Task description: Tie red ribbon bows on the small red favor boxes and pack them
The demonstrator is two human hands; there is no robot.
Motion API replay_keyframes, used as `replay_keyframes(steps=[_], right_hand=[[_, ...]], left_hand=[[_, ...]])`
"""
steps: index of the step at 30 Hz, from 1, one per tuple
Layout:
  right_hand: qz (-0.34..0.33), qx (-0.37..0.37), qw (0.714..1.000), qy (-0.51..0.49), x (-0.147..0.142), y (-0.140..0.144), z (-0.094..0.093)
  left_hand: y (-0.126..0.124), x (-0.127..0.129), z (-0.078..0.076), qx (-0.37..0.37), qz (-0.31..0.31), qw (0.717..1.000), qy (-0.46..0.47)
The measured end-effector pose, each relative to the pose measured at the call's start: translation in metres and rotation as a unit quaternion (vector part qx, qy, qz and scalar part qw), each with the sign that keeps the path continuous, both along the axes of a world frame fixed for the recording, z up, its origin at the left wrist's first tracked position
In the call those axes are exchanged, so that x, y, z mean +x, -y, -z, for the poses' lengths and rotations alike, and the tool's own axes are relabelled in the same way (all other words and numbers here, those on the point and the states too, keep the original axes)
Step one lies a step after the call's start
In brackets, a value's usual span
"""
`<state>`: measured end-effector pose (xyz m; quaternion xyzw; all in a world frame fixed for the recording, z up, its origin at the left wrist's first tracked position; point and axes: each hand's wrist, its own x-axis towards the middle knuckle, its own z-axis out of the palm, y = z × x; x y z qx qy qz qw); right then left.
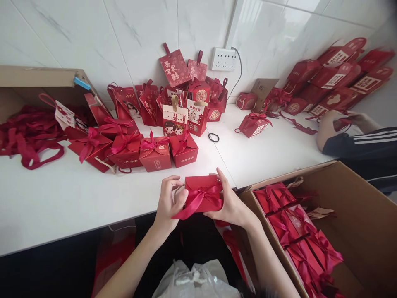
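**Red gift box held in both hands at the table's edge**

At the far left, an open cardboard carton [37, 82] lies on its side on the white table [62, 203], and a heap of loose red ribbons [27, 136] spills out of its mouth. Just to the right, a row of closed red boxes with bows [136, 151] stands on the table, and behind it, against the tiled wall, a cluster of red gift bags and printed boxes [182, 103]. A small black hair tie [214, 137] lies on the bare tabletop beyond the row.

In the middle, just above the near edge of the table, the person holds a red gift box [201, 192] with a satin ribbon bow [198, 198] across its front. The left hand [169, 200] closes on the box's left end, fingers curled at the bow's tail. The right hand [229, 200] grips the right end, thumb on top and fingers beneath. The box sits between the two hands, touching both.

At lower right, an open cardboard box [356, 219] holds finished red bowed boxes [297, 231], packed in a line along its left wall. Farther right, another person's arm in a dark striped sleeve [362, 145] rests on the table, beside a pile of red bags [335, 78].
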<state>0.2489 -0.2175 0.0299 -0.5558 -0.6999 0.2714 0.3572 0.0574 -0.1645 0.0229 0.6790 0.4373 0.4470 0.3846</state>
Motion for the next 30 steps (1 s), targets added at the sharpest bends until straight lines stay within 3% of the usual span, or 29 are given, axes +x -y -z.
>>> replay_keyframes(steps=[6,11,14,18,21,23,25,27,30], right_hand=[[0.079,0.119,0.989,0.043,-0.003,0.006,-0.003],[0.158,0.232,0.955,0.099,0.002,0.013,-0.008],[0.218,0.274,0.932,0.095,0.005,0.019,-0.011],[0.272,0.279,0.918,0.068,0.011,0.03,-0.015],[0.317,0.253,0.911,0.073,0.024,0.047,-0.021],[0.393,0.218,0.892,0.047,0.039,0.065,-0.026],[0.475,0.169,0.861,-0.058,0.058,0.089,-0.03],[0.524,0.115,0.815,-0.217,0.077,0.116,-0.033],[0.541,0.062,0.745,-0.385,0.098,0.156,-0.034]], left_hand=[[-0.004,0.006,-0.015,0.094,-0.007,0.991,-0.091],[0.003,0.023,-0.036,0.186,0.039,0.982,-0.015],[0.012,0.036,-0.046,0.272,0.116,0.955,0.023],[0.022,0.059,-0.05,0.401,0.197,0.894,-0.001],[0.02,0.074,-0.049,0.381,0.227,0.895,0.045],[0.013,0.084,-0.047,0.328,0.228,0.911,0.107],[0.003,0.098,-0.042,0.259,0.228,0.931,0.121],[-0.003,0.116,-0.035,0.204,0.26,0.941,0.07],[0.006,0.15,-0.02,0.206,0.369,0.906,-0.026]])
